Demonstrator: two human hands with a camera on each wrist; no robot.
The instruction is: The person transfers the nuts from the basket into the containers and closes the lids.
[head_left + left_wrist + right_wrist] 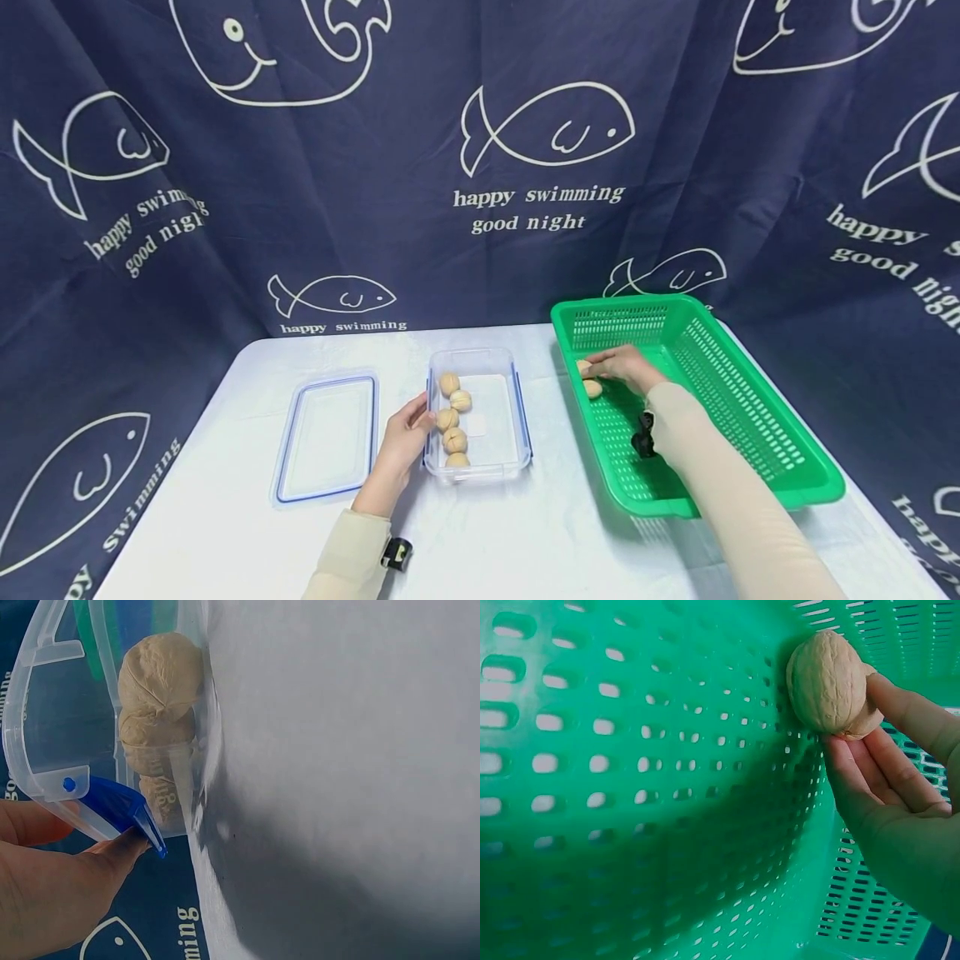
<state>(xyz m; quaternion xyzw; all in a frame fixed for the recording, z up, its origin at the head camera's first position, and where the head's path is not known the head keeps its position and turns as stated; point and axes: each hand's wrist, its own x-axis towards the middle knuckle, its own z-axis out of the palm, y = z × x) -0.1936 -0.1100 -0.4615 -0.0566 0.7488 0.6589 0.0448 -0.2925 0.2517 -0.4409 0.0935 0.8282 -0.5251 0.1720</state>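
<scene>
My left hand (406,427) holds the left side of a clear plastic food container (498,475), thumb against its blue latch (120,806). Several walnuts (454,440) lie in a line along that container's left wall. Inside the green basket (600,454), my right hand (624,367) reaches to the left wall, where two walnuts sit. In the right wrist view, one walnut (826,682) stands in front, and my thumb and fingers pinch a second walnut (868,724) partly hidden behind it.
A clear lid with a blue seal (326,437) lies flat left of the container. All of it stands on a white-covered table (540,533). A dark blue curtain (420,242) with fish prints hangs behind the table.
</scene>
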